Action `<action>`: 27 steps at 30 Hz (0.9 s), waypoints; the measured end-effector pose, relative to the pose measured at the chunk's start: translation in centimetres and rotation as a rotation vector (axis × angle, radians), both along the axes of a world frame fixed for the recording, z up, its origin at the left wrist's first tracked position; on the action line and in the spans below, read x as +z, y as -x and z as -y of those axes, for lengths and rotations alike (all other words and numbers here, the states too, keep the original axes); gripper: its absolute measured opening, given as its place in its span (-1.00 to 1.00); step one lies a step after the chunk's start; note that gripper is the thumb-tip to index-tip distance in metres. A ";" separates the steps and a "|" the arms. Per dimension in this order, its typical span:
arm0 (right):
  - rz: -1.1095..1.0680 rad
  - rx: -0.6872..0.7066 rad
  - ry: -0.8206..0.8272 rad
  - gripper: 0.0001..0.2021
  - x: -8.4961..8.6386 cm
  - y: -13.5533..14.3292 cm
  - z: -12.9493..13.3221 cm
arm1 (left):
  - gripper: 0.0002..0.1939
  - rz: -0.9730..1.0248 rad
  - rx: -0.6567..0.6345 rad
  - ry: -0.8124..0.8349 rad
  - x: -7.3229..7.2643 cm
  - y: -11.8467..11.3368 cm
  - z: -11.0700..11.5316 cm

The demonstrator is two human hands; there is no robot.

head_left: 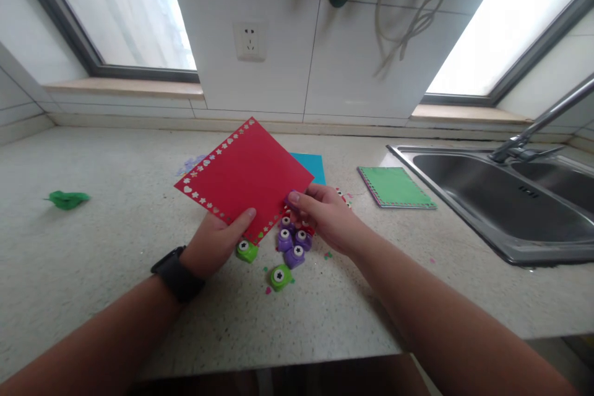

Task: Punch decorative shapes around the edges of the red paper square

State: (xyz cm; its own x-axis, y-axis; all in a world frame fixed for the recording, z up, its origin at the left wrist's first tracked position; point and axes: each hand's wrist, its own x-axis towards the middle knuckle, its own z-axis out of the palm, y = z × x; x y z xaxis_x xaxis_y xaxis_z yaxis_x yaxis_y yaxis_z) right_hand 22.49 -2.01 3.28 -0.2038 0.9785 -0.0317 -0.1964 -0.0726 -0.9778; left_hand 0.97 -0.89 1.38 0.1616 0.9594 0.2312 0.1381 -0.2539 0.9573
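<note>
A red sheet of paper [250, 173] is held tilted above the counter, its left and lower edges lined with punched hearts, stars and flowers. My left hand [223, 238] grips its lower corner, thumb on top. At the sheet's right edge, my right hand [322, 213] is closed around a purple craft punch [291, 199], mostly hidden by the fingers. Below the paper several purple craft punches [295, 255] sit clustered together. One green craft punch [247, 251] lies just under my left hand, and another green punch [280, 277] stands nearer the counter's front edge.
A blue sheet [312, 167] lies partly behind the red one. To the right rests a stack of sheets with green on top [396, 185], beside a steel sink [464, 198]. A green crumpled item [68, 199] lies far left. Small paper cutouts [328, 255] are scattered around the punches.
</note>
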 end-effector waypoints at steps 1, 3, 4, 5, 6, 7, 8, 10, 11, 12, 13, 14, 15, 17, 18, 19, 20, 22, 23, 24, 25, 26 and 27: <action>0.004 -0.002 0.003 -0.64 -0.1 0.0 0.0 | -0.78 -0.002 0.001 -0.001 0.0 0.0 0.0; 0.012 -0.004 0.009 -0.64 -0.1 0.1 0.0 | -0.78 -0.008 0.003 -0.010 0.1 -0.1 0.0; 0.015 -0.005 0.010 -0.64 -0.1 0.1 0.0 | -0.77 -0.009 0.002 -0.016 0.1 -0.1 0.0; 0.016 -0.007 0.011 -0.64 0.0 0.1 0.0 | -0.77 -0.010 -0.001 -0.021 0.0 -0.2 0.0; 0.014 -0.008 0.011 -0.65 0.0 0.2 0.0 | -0.77 -0.010 -0.005 -0.027 0.0 -0.2 0.0; 0.010 -0.008 0.009 -0.66 0.1 0.2 0.1 | -0.77 -0.009 -0.009 -0.032 0.0 -0.2 0.0; 0.004 -0.007 0.005 -0.66 0.2 0.2 0.1 | -0.77 -0.007 -0.013 -0.036 -0.1 -0.2 -0.1; -0.007 -0.001 -0.006 -0.68 0.3 0.3 0.1 | -0.78 -0.001 -0.015 -0.038 -0.2 -0.2 -0.1; -0.011 0.003 -0.011 -0.68 0.3 0.3 0.1 | -0.78 0.003 -0.012 -0.038 -0.3 -0.2 -0.2; -0.017 0.006 -0.014 -0.68 0.3 0.4 0.2 | -0.78 0.005 -0.010 -0.037 -0.3 -0.2 -0.2; -0.023 0.009 -0.017 -0.69 0.3 0.4 0.2 | -0.78 0.005 -0.007 -0.037 -0.3 -0.2 -0.2; -0.030 0.013 -0.018 -0.69 0.3 0.4 0.2 | -0.77 0.002 -0.005 -0.035 -0.3 -0.1 -0.2; -0.038 0.018 -0.017 -0.69 0.3 0.4 0.2 | -0.77 -0.002 -0.002 -0.033 -0.3 -0.1 -0.2; -0.053 0.026 -0.014 -0.69 0.3 0.5 0.1 | -0.74 -0.016 0.008 -0.026 -0.2 -0.1 -0.2; -0.056 0.029 -0.012 -0.69 0.3 0.5 0.1 | -0.72 -0.028 0.009 -0.023 -0.1 -0.1 -0.1; -0.055 0.031 -0.010 -0.69 0.3 0.5 0.1 | -0.69 -0.042 0.006 -0.021 -0.1 -0.1 -0.1; -0.053 0.030 -0.008 -0.68 0.3 0.5 0.1 | -0.67 -0.056 0.000 -0.023 0.0 -0.1 -0.1; -0.048 0.034 -0.008 -0.67 0.2 0.5 0.0 | -0.65 -0.078 -0.020 -0.039 0.1 -0.1 0.0; -0.046 0.036 -0.008 -0.67 0.2 0.5 0.0 | -0.64 -0.082 -0.029 -0.049 0.2 -0.1 0.0; -0.045 0.037 -0.009 -0.66 0.1 0.5 -0.1 | -0.64 -0.083 -0.034 -0.058 0.2 -0.1 0.0; -0.045 0.038 -0.009 -0.66 0.1 0.5 -0.1 | -0.64 -0.084 -0.041 -0.063 0.2 -0.1 0.0; -0.048 0.039 -0.008 -0.66 0.1 0.4 -0.1 | -0.64 -0.084 -0.045 -0.064 0.2 -0.1 0.0; -0.053 0.038 -0.006 -0.66 0.1 0.4 -0.1 | -0.64 -0.085 -0.047 -0.061 0.2 -0.1 0.0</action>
State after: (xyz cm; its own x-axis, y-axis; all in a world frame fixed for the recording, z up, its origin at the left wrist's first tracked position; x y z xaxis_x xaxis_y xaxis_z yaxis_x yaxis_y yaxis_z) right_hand 22.06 -1.91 3.38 -0.2424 0.9701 -0.0136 -0.2453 -0.0748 -0.9666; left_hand 1.04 -0.92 1.56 0.2275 0.9349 0.2725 0.2051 -0.3195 0.9251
